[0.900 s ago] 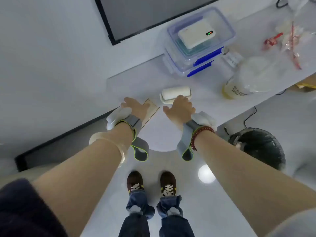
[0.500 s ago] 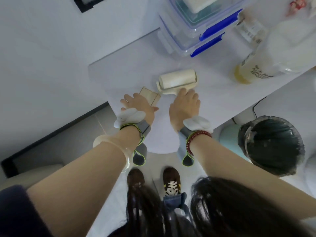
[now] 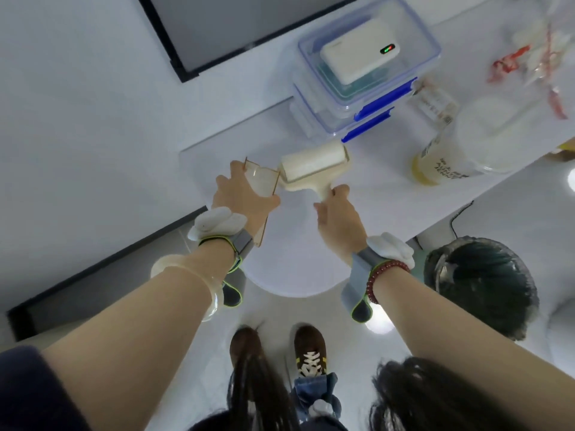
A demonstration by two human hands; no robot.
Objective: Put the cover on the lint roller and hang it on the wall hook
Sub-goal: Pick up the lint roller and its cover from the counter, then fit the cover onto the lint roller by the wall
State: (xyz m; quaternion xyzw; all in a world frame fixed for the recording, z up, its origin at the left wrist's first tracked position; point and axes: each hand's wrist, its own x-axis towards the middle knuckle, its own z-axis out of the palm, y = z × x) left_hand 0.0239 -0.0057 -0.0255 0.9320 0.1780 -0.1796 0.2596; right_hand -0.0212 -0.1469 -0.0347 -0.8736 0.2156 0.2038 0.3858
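Observation:
The cream lint roller (image 3: 312, 164) is lifted just above the white table (image 3: 382, 194), its roll pointing left. My right hand (image 3: 337, 220) is closed around its short handle. My left hand (image 3: 241, 197) grips the clear amber cover (image 3: 263, 183), whose open end faces the roll's left end and nearly touches it. The cover's lower edge shows below my left wrist. No wall hook is in view.
Stacked clear boxes with blue clips (image 3: 364, 88) stand behind the roller, with a white power bank (image 3: 357, 59) on top. A yellow-bottomed jar (image 3: 445, 163) lies to the right. A dark bin (image 3: 485, 284) stands on the floor at the right. A dark-framed panel (image 3: 224, 23) hangs on the wall.
Both hands have closed on their objects and lifted them. The cover now stands beside the roll's left end instead of lying flat under my left hand.

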